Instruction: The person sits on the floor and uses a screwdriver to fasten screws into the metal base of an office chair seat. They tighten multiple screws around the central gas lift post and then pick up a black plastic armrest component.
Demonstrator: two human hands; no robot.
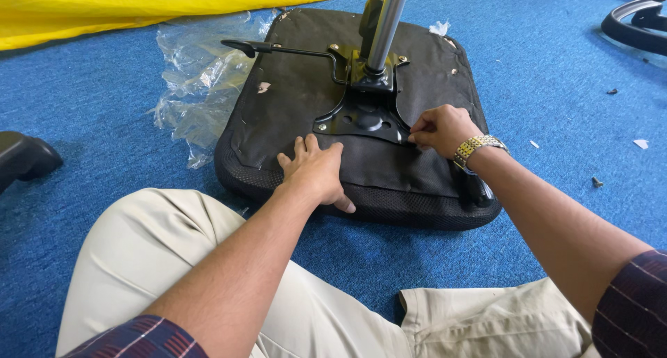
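Black cloth under both hands: upside-down chair seat (292,101) flat on the blue carpet floor (83,142), just past the bent knees in pale trousers (160,240).

Left hand (316,170) pressed flat on the seat near its front edge, fingers (306,148) spread a little and holding nothing, only pushing down. Right hand (439,130), with a gold and silver watch (476,148) on the wrist, curled in a tight pinch at the right corner of the black metal plate (361,118). Something very small maybe between those fingertips, like a bolt, but too tiny to tell.

Between the two hands and a bit farther away: metal plate already in place on the seat, with shiny bolt heads showing at its far corners and its near left corner. Shiny pole (385,24) up from the middle of the plate. Thin black lever (292,51) out to the left.

Looks nearly done: most bolts in, near right corner likely the last one, maybe some tightening left.

Left of the left fingers: crumpled clear plastic wrap (198,80). Beyond it, yellow sheet (139,7). Far right of the right fingers: black curved chair part (636,24) on the floor.
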